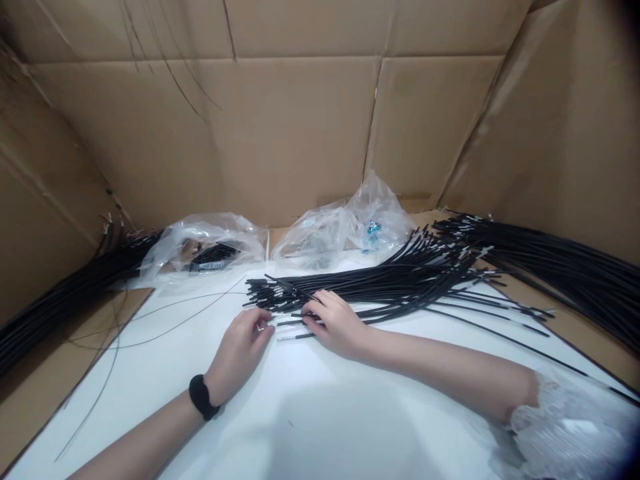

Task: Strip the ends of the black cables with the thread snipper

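A heap of cut black cables point(350, 287) lies across the white sheet point(325, 407), several of them with pale or clear end pieces. My right hand point(336, 325) rests at the near side of the heap, its fingers curled round a black cable near its left end. Just left of it, my left hand point(245, 340) has thumb and forefinger pinched together close to the cable tips. Something small and shiny shows in that pinch, too small to name. Near my right fingertips, a cable with a clear end piece point(287, 338) lies on the sheet.
Clear plastic bags point(215, 230) stand at the back, one holding black parts. Long black cable bundles lie at the left point(75, 293) and right point(555, 267). Thin dark wires point(150, 339) loop over the left side. Cardboard walls point(300, 133) enclose the back and sides.
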`<action>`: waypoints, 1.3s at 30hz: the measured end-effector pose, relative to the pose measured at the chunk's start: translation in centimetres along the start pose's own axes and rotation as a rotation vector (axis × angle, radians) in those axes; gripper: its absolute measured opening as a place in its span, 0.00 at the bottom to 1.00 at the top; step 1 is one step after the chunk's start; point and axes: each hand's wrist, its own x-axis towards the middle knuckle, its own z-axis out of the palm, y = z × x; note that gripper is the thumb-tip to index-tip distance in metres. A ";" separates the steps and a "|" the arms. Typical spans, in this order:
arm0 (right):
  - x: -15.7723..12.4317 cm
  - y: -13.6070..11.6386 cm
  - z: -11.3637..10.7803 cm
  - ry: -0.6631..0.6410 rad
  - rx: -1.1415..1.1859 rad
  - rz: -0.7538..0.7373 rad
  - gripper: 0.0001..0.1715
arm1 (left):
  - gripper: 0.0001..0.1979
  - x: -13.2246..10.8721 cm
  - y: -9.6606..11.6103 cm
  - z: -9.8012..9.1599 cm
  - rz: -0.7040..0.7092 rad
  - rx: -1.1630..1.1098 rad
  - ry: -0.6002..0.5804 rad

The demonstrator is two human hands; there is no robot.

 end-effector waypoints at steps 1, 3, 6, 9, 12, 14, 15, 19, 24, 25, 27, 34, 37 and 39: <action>0.2 -0.1 -0.4 0.043 0.063 0.008 0.07 | 0.06 0.1 0.0 0.0 0.015 0.009 -0.015; 0.7 -0.5 -1.6 0.111 0.208 0.038 0.06 | 0.07 0.4 0.3 -0.3 0.076 0.034 -0.020; 1.9 -1.0 -3.3 0.185 0.367 0.102 0.04 | 0.08 1.4 1.6 -1.8 0.069 -0.046 0.074; 2.9 -1.3 -4.3 0.228 0.438 0.158 0.03 | 0.13 2.8 3.9 -3.5 -0.058 -0.315 0.151; 3.3 -1.4 -4.6 0.237 0.484 0.187 0.03 | 0.13 4.1 6.1 -4.1 -0.100 -0.590 0.196; 3.3 -1.4 -4.7 0.243 0.504 0.201 0.03 | 0.12 4.7 7.1 -4.0 -0.128 -0.718 0.238; 3.3 -1.4 -4.8 0.243 0.504 0.207 0.04 | 0.12 4.9 7.4 -3.8 -0.148 -0.769 0.254; 3.1 -0.7 -5.5 0.211 0.478 0.183 0.11 | 0.12 5.1 8.1 -3.8 -0.247 -0.912 0.263; 3.4 1.5 -5.4 -0.027 0.583 0.279 0.17 | 0.13 4.2 7.9 -4.1 -0.335 -0.943 0.217; 3.5 2.0 -5.1 -0.096 0.625 0.337 0.15 | 0.12 4.1 7.7 -4.0 -0.344 -0.947 0.202; 3.8 3.0 -4.3 -0.200 0.663 0.452 0.07 | 0.11 3.9 7.4 -3.6 -0.339 -0.943 0.194; 3.8 4.6 -3.1 -0.200 0.300 0.445 0.04 | 0.08 4.5 7.1 -2.6 -0.356 -0.900 0.202; 3.9 4.1 -4.0 -0.190 -0.034 0.327 0.09 | 0.08 4.8 7.3 -2.7 -0.362 -0.923 0.191; 4.2 3.3 -5.2 -0.180 -0.174 0.326 0.13 | 0.07 5.2 7.6 -2.9 -0.357 -0.940 0.202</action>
